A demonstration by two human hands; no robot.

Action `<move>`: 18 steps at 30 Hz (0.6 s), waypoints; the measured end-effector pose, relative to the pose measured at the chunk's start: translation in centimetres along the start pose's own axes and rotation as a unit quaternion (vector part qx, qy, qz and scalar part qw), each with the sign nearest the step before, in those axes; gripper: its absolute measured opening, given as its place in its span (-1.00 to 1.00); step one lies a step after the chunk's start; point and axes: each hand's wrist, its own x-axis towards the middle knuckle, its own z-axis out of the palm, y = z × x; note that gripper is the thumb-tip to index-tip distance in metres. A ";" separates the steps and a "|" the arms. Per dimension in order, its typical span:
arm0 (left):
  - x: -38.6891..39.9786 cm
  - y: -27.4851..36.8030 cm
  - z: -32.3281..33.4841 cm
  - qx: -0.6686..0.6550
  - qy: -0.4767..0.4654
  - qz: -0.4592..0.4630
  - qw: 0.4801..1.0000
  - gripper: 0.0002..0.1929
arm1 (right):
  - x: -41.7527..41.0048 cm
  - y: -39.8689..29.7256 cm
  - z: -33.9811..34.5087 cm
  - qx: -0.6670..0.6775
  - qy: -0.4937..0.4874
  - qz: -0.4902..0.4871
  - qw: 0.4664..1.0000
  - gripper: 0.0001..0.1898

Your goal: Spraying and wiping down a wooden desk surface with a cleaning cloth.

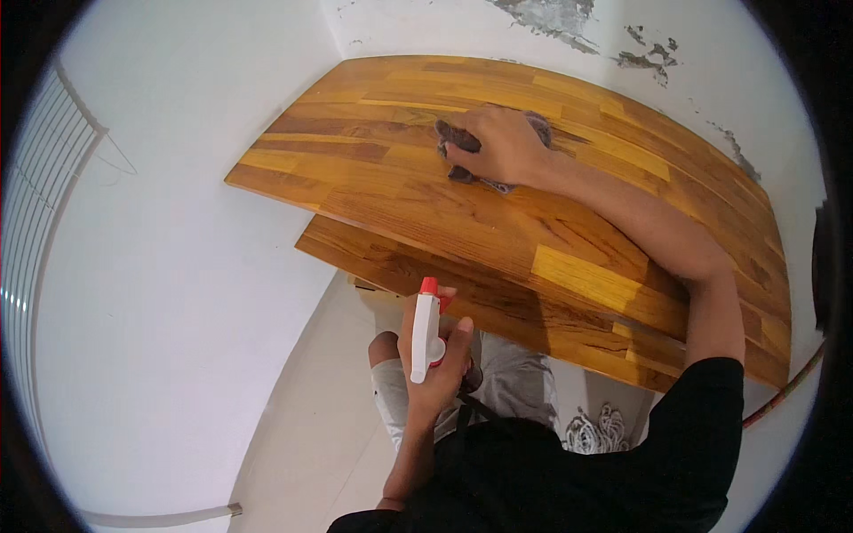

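Before me is a wooden tabletop (400,180) of joined planks in yellow and brown tones. My right hand (503,143) presses a grey-brown cloth (538,126) onto its upper surface, left of the middle. My left hand (443,373) grips a spray bottle by the neck, below the front edge of the wood. The white trigger sprayer (424,336) has a red nozzle that points away from me; most of the bottle is hidden by my hand. A lower wooden board (400,256) juts out beneath the tabletop's front edge.
White walls (166,266) stand to the left and behind, with peeling paint (556,20) at the back. A window grille (53,146) is at far left. A bundle of white rope or cord (593,430) lies under the boards. A reddish hose or cable (786,386) runs at right.
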 end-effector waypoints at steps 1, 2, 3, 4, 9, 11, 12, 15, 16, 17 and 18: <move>-0.3 0.3 0.2 -0.010 0.016 0.003 1.000 -0.74 | -0.4 -1.4 -1.1 0.015 -0.043 -0.006 0.999 -0.70; -0.4 0.5 0.2 -0.020 0.032 0.006 0.999 -0.84 | -1.1 -2.6 -1.7 0.030 -0.087 -0.012 0.996 -0.70; -0.3 0.2 0.0 -0.018 0.031 0.009 0.999 -0.84 | -2.1 -3.3 -1.5 0.070 -0.081 -0.059 0.993 -0.70; -0.3 -0.1 0.0 -0.011 0.032 -0.002 0.999 -0.85 | -3.4 -4.0 -1.6 0.105 -0.076 -0.104 0.986 -0.70; 0.5 1.3 -0.3 0.054 0.056 -0.006 0.997 -0.78 | -5.9 -5.8 -5.4 0.176 -0.164 -0.247 0.939 -0.72; 1.0 1.3 -0.7 0.012 0.013 -0.019 1.000 -0.74 | -5.6 -4.0 -5.4 0.181 -0.164 -0.240 0.940 -0.71; 1.1 1.8 -0.1 0.046 0.038 -0.027 0.998 -0.81 | -5.2 -2.4 -5.5 0.180 -0.157 -0.226 0.944 -0.70; 2.8 2.1 0.0 0.091 0.037 0.026 0.995 -0.65 | -2.9 2.4 -5.6 0.146 -0.176 -0.105 0.968 -0.72; 3.0 2.4 0.0 0.082 0.034 0.034 0.995 -0.64 | -2.0 4.4 -4.9 0.143 -0.168 -0.109 0.969 -0.72; 3.7 2.2 0.1 0.086 0.032 0.042 0.995 -0.64 | -0.8 6.6 -3.7 0.102 -0.136 -0.063 0.983 -0.75; 3.9 1.9 0.1 0.122 0.055 0.067 0.989 -0.63 | 0.1 8.5 -2.6 0.062 -0.108 -0.012 0.992 -0.78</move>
